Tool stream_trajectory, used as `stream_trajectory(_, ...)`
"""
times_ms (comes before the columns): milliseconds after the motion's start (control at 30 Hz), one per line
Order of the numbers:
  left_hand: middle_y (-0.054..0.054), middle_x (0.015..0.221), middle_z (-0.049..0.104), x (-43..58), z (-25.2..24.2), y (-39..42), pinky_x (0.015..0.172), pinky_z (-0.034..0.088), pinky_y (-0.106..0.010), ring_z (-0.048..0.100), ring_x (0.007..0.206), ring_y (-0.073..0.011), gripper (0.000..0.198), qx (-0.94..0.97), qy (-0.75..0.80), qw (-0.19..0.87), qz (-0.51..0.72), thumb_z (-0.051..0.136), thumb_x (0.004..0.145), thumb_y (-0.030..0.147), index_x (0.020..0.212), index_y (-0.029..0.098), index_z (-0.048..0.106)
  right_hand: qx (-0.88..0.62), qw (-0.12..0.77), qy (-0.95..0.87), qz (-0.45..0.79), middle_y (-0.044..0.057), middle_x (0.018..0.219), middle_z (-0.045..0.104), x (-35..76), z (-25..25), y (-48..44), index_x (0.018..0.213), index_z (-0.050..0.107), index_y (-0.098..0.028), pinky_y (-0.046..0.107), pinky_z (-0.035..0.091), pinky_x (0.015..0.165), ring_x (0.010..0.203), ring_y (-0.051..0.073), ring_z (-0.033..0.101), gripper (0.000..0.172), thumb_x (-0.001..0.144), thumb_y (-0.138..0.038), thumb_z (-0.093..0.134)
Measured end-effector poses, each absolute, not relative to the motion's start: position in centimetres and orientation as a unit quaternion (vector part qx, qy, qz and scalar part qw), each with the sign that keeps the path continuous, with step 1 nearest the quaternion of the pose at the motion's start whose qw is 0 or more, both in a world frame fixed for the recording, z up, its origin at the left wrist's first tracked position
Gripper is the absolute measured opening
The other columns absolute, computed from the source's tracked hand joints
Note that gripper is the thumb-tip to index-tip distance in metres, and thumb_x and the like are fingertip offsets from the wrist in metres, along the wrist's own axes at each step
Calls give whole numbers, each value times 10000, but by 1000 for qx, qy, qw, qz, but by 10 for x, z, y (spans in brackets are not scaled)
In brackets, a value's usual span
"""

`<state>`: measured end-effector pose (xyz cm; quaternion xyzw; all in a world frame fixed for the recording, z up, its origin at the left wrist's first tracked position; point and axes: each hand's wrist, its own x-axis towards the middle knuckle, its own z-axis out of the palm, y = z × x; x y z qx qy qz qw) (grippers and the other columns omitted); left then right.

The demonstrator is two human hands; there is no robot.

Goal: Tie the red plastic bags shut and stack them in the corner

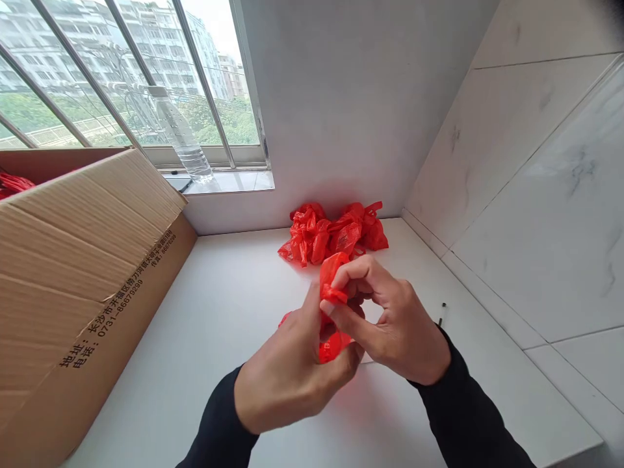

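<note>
Over the middle of the white table, both my hands are closed on one red plastic bag (333,348). My left hand (297,367) wraps round its body, with parts of the bag showing between the fingers. With thumb and forefinger, my right hand (390,318) pinches a bunched, twisted part of the bag at its upper end. Much of the bag is hidden behind my hands. Beyond them, against the wall, several knotted red plastic bags (336,231) lie in a pile on the table.
A large cardboard box (82,273) with red plastic inside stands on the left. On the windowsill, a clear water bottle (182,136) leans beside a dark flat object (181,183). A small black pen-like thing (442,313) lies right of my right hand on the white table (219,292).
</note>
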<state>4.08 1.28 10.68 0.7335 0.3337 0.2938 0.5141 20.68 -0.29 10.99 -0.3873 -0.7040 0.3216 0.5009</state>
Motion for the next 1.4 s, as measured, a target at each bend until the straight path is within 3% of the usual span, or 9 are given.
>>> stream_trajectory(67,5,745,515,40,107,13,582,416,-262,461,653,-144,59,738,322,519,286,545,922,281,907,228,569,-387,485,-727,293,-18,842,670,206,109,-2,1009,616,-276,296,533,639,687,143,605,123,897,-275,667)
stream_trajectory(200,21,627,403,36,107,20,517,313,-263,332,548,-110,431,703,327,564,285,388,996,464,691,189,521,-432,490,-726,216,70,1207,641,208,107,6,1314,570,-304,437,513,923,1065,249,591,407,922,-390,639)
stream_trajectory(300,30,587,384,33,105,25,506,294,-261,321,514,-101,465,664,342,607,273,408,985,517,698,183,557,-428,489,-711,270,60,1087,667,210,103,14,1140,647,-250,394,510,902,989,218,607,249,952,-404,594)
stream_trajectory(433,-2,650,544,29,97,35,573,422,-270,504,573,-137,338,575,343,649,362,484,963,494,847,197,596,-427,531,-656,323,7,821,653,214,100,20,874,639,-219,296,495,727,756,155,593,215,965,-404,576)
stream_trajectory(600,-7,762,581,25,97,42,642,455,-258,544,676,-131,191,599,337,617,383,614,918,374,860,192,610,-386,428,-719,390,0,754,636,214,95,26,790,629,-211,303,491,720,723,155,592,320,967,-464,549)
stream_trajectory(733,-4,781,589,23,101,38,647,449,-258,532,687,-131,43,694,360,517,349,622,870,188,835,199,600,-401,477,-708,332,39,1011,665,209,80,43,1047,631,-228,350,492,889,987,188,603,319,996,-500,472)
stream_trajectory(1033,-73,1146,646,28,75,51,812,504,-315,633,962,-192,491,827,348,127,424,421,782,-32,1079,240,702,-306,397,-704,502,-6,892,651,213,48,71,1142,630,-237,335,547,848,875,151,634,306,990,-456,481)
stream_trajectory(1200,-87,1257,600,14,74,58,792,514,-318,630,954,-190,533,858,331,146,364,422,840,13,1203,293,693,-268,402,-707,516,35,1080,679,211,51,69,1113,649,-210,361,529,939,1010,168,640,255,967,-388,539)
stream_trajectory(1400,-87,1339,613,-2,74,57,988,500,-403,578,1210,-242,658,871,351,191,286,411,931,105,1547,313,307,-369,423,-714,419,22,949,676,210,55,67,968,648,-184,335,517,878,917,156,636,214,963,-362,528)
